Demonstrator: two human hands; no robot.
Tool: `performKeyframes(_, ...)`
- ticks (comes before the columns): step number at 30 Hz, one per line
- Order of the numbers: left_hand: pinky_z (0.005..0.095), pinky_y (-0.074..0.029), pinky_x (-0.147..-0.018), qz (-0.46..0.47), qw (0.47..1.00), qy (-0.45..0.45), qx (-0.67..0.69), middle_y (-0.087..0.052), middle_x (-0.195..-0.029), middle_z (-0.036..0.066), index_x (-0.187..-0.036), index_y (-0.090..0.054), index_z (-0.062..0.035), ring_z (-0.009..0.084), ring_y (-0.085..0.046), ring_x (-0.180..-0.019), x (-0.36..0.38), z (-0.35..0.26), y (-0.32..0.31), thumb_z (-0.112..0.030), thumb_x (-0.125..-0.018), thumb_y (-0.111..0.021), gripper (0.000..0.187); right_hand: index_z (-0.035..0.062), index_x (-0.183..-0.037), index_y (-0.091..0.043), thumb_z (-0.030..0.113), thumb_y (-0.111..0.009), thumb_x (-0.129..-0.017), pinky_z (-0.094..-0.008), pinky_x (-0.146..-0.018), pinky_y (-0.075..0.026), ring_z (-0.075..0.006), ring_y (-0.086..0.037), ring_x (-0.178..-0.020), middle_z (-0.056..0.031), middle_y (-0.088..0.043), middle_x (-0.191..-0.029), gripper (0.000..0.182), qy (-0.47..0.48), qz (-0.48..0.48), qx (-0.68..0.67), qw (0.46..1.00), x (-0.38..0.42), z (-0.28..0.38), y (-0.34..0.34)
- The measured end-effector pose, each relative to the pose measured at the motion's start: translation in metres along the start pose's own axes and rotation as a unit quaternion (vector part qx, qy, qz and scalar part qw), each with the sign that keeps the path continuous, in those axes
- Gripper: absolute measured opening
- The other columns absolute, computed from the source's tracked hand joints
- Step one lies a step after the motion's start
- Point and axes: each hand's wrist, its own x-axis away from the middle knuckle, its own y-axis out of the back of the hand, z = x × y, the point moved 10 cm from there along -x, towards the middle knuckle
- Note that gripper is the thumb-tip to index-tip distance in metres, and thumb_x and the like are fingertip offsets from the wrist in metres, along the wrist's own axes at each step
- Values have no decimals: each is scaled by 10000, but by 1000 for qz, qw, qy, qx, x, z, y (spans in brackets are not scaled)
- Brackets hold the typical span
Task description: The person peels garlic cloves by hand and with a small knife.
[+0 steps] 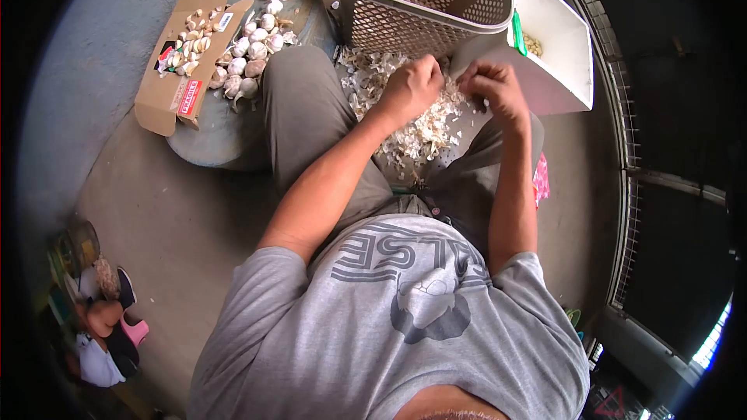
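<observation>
My left hand (412, 92) is closed, its fingers curled together, above a pile of garlic peels (420, 136). Close by on the right, my right hand (496, 92) has its fingers bent into a pinch; whatever lies between the fingertips is too small to make out. A narrow gap separates the two hands. Several whole garlic bulbs (255, 50) lie on a round grey surface (226, 144) beside my left knee. Next to them, an opened cardboard box (167, 93) carries loose garlic cloves (194, 43).
A grey-brown perforated plastic basket (420, 19) stands beyond my hands. To its right, a white container (564, 54) holds pale cloves (533, 45), with a green object (518, 31) at its rim. Dark mesh panels (669, 132) line the right side. Assorted items (105, 319) sit at lower left.
</observation>
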Motion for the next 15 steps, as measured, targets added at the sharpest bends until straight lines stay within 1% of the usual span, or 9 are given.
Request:
performKeyframes(1, 442, -536, -660, 9, 996, 48, 71, -684, -776, 149, -936, -618, -11, 297, -677, -707, -4, 8, 1, -167, -950, -591, 160, -17, -995, -707, 113, -695, -908, -224, -438, -416, -81, -552, -478, -22, -649, -664, 157, 45, -5, -49, 998, -5, 15, 7)
performKeyframes(2, 422, -534, -640, 19, 985, 94, 142, -682, -760, 122, -948, -627, -9, 257, -670, -675, -8, 17, -1, -173, -953, -596, 167, -44, -1077, -681, 119, -661, -948, -229, -467, -442, -102, -588, -536, -51, -675, -737, 210, 103, -95, -21, 990, -9, 37, 22)
performKeyframes(3, 327, -512, -588, 40, 969, 161, 183, -647, -750, 39, -966, -654, -9, 137, -599, -630, -8, 35, -4, -198, -969, -600, 197, -72, -1159, -655, 125, -628, -987, -234, -496, -467, -122, -624, -594, -81, -701, -809, 263, 161, -185, 9, 970, -12, 59, 32)
performKeyframes(4, 299, -506, -585, 19, 937, 183, 298, -643, -767, 34, -964, -658, -16, 123, -589, -624, -7, 44, -6, -205, -979, -593, 201, -60, -1359, -548, 155, -583, -1037, -252, -552, -500, -140, -652, -675, -100, -715, -936, 389, 153, -249, 90, 952, -15, 67, 37)
performKeyframes(7, 243, -522, -608, -57, 849, 204, 484, -646, -867, 50, -966, -656, -32, 106, -600, -668, -7, 58, -3, -223, -1007, -579, 210, -13, -1425, -517, 147, -585, -1034, -269, -577, -516, -143, -655, -699, -113, -715, -1011, 428, 72, -158, 195, 965, -21, 53, 10)
performKeyframes(9, 237, -512, -610, -79, 834, 206, 505, -647, -868, 47, -975, -642, -38, 108, -602, -681, -7, 60, -2, -224, -1007, -582, 198, 3, -1338, -612, 186, -691, -965, -313, -677, -547, -158, -668, -771, -152, -736, -1026, 423, 117, -61, 257, 957, -18, 23, -31)
performKeyframes(10, 239, -506, -605, -75, 830, 207, 513, -646, -859, 42, -985, -635, -44, 108, -601, -679, -6, 57, -5, -223, -1007, -583, 188, 14, -1263, -651, 182, -749, -906, -432, -754, -548, -319, -706, -836, -193, -720, -1034, 407, 101, -46, 309, 944, -6, 31, -54)
performKeyframes(11, 242, -501, -601, -70, 825, 209, 520, -645, -850, 36, -994, -628, -51, 108, -601, -676, -5, 50, -7, -223, -1007, -584, 178, -27, -1170, -666, 169, -748, -898, -433, -761, -546, -335, -707, -837, -209, -707, -1011, 346, 197, -76, 316, 925, 1, 31, -66)
performKeyframes(15, 259, -499, -570, -41, 841, 222, 492, -632, -806, 16, -1029, -604, -72, 115, -607, -666, 3, 53, -22, -218, -1003, -589, 149, -52, -1087, -650, 97, -695, -925, -390, -709, -542, -284, -709, -806, -195, -708, -945, 224, 170, -113, 186, 961, 0, 2, -59)
